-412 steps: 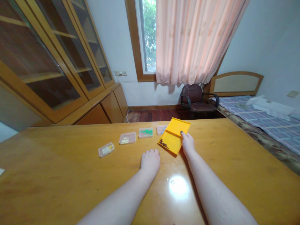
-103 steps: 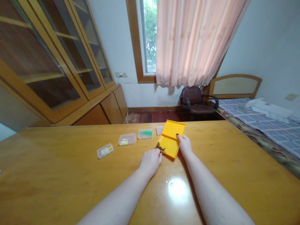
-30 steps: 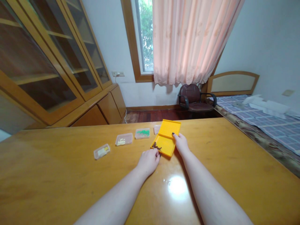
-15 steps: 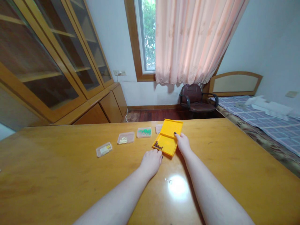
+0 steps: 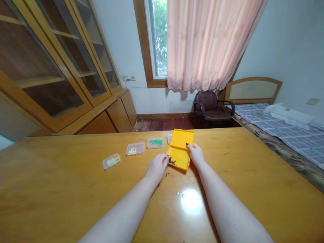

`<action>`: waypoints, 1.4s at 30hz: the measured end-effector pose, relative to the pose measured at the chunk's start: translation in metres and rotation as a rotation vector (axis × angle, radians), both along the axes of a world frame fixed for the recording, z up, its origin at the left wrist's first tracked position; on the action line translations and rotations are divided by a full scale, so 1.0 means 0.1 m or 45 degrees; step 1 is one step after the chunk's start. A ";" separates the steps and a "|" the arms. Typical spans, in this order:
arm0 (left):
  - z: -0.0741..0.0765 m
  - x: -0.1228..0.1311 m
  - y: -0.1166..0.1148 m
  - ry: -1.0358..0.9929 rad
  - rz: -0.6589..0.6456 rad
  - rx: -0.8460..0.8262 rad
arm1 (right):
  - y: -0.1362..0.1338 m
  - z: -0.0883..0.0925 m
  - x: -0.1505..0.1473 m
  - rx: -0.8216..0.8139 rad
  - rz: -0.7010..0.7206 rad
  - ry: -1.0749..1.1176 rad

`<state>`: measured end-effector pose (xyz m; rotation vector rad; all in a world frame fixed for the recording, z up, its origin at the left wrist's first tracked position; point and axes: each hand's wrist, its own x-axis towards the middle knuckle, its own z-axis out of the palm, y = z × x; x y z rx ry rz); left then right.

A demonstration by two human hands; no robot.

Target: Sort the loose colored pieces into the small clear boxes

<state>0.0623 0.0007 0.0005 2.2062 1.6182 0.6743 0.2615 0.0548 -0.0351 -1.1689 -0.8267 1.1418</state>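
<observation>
A yellow hinged plastic case (image 5: 180,156) lies open, its lid half away from me. My right hand (image 5: 196,156) grips its right side, with the thumb over the edge near the hinge. Small dark brown pieces (image 5: 172,161) are gathered in the case's near left corner. At that corner is my left hand (image 5: 157,166), fingers bent and pressed together against the case's left edge; what they hold, if anything, is too small to tell. A few loose brown pieces (image 5: 167,174) lie on the table just in front of the case.
On the wooden table (image 5: 76,195) stand small clear trays: one with a yellow and white item (image 5: 111,162), one with cream pieces (image 5: 135,149), one with green pieces (image 5: 155,142). Another clear tray (image 5: 169,138) is partly hidden behind the case. A chair (image 5: 208,105) stands beyond.
My left hand has moved from the case's near edge up to its left edge. The case has turned slightly and shifted left. Loose brown pieces now show on the table where my left hand was.
</observation>
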 end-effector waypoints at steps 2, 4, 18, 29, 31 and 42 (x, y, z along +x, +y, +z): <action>0.00 -0.05 0.04 -0.092 0.065 -0.027 | 0.00 0.00 0.00 0.010 0.004 0.008; 0.04 -0.09 0.05 -0.007 0.117 -0.045 | 0.01 -0.01 0.00 0.019 -0.010 0.015; -0.03 0.33 -0.32 0.822 0.065 -0.149 | 0.03 -0.03 0.03 0.026 -0.064 0.007; 0.15 0.00 -0.07 0.474 0.055 0.001 | 0.01 -0.02 0.00 0.035 0.012 0.035; 0.14 -0.04 -0.04 0.349 0.018 0.028 | 0.00 0.00 -0.03 0.032 0.064 0.052; 0.33 0.00 -0.29 0.424 -0.154 -0.011 | 0.06 0.02 0.11 0.052 -0.178 0.082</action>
